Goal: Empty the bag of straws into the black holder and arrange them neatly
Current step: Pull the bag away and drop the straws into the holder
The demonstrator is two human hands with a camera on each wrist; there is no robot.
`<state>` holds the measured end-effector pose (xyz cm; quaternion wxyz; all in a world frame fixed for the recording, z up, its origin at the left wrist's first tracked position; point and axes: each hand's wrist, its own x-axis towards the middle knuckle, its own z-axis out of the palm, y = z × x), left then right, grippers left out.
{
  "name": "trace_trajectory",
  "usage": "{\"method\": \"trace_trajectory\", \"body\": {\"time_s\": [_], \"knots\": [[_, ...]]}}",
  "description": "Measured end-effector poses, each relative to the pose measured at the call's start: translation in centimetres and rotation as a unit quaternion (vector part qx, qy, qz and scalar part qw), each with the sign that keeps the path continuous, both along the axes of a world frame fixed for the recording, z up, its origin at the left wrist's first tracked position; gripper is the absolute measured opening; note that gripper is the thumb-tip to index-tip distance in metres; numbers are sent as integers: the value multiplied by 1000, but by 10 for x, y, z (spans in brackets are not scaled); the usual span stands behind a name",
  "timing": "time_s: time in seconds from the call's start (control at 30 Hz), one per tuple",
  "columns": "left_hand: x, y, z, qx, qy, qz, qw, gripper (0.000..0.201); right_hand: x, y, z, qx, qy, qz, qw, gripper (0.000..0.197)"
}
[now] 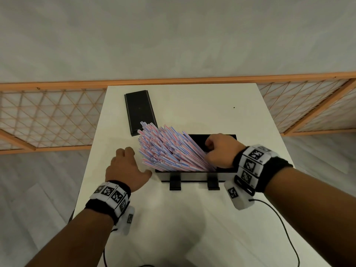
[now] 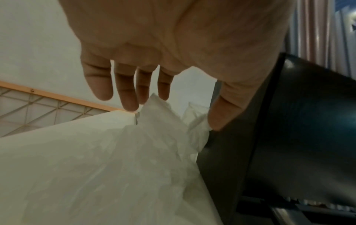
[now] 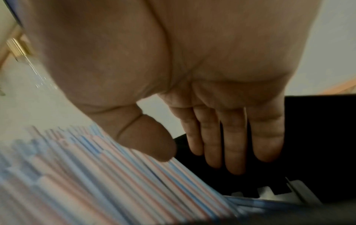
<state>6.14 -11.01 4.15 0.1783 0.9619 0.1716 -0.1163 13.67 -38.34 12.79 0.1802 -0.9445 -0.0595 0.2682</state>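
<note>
White table (image 1: 192, 218) before us, black holder (image 1: 227, 171) full of striped straws (image 1: 169, 151) leaning left, our right hand (image 1: 221, 151) loose-fingered against them, left hand (image 1: 125, 168) spread over the empty bag (image 2: 115, 159).

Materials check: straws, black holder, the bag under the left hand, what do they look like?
Straws: thin tubes with pink and blue stripes, matte; paper or plastic, cannot tell.
Black holder: likely hard plastic, semi-gloss; it shows soft highlights on a smooth wall.
Bag: thin translucent plastic film, by its crinkles and sharp folds.
</note>
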Motion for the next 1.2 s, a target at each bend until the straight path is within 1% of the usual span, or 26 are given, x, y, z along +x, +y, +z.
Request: {"method": "trace_trajectory", "body": {"time_s": [0.07, 0.1, 0.17, 0.23, 0.27, 0.33, 0.43, 0.47, 0.53, 0.6, 0.63, 0.7, 0.73, 0.77, 0.9, 0.97, 1.07, 1.2], "knots": [[0, -1, 7, 40, 17, -30, 999, 84, 11, 3, -1, -34, 34, 12, 999, 44], [-1, -1, 8, 38, 18, -39, 998, 88, 15, 5, -1, -49, 46, 25, 997, 43], [-3, 0, 10, 3, 3, -50, 999, 95, 20, 9, -5, -78, 65, 54, 993, 37], [-5, -1, 10, -35, -33, -60, 997, 98, 21, 13, -11, -110, 74, 86, 987, 25], [-6, -1, 9, -52, -53, -72, 995, 96, 21, 15, -15, -125, 78, 100, 984, 21], [-7, -3, 7, -99, -90, -96, 986, 88, 21, 18, -24, -141, 77, 120, 980, 20], [-9, -9, 12, -147, -114, -116, 976, 73, 22, 21, -32, -152, 56, 142, 977, 11], [-9, -11, 15, -167, -116, -112, 973, 68, 22, 22, -33, -156, 55, 148, 975, 11], [-10, -15, 21, -209, -112, -91, 967, 61, 23, 23, -35, -167, 54, 149, 973, 21], [-10, -19, 24, -238, -89, -79, 964, 63, 23, 24, -35, -161, 46, 138, 976, 28], [-10, -21, 24, -248, -84, -75, 962, 64, 22, 25, -34, -159, 45, 133, 977, 24], [-9, -23, 21, -258, -90, -71, 959, 62, 21, 24, -34, -158, 44, 121, 979, 9], [-9, -24, 21, -263, -88, -71, 958, 62, 20, 24, -35, -154, 43, 113, 981, 4], [-8, -25, 20, -272, -83, -70, 956, 62, 18, 24, -34, -152, 45, 107, 982, 4], [-8, -26, 18, -313, -73, -45, 946, 71, 18, 23, -35, -113, 88, 97, 985, 24], [-8, -26, 16, -320, -67, -39, 944, 72, 18, 21, -35, -88, 97, 92, 987, 29], [-8, -27, 16, -321, -62, -40, 944, 72, 19, 18, -33, -47, 80, 79, 992, 39], [-8, -27, 21, -317, -63, -46, 945, 70, 21, 15, -26, 3, 45, 54, 998, 39]]}}
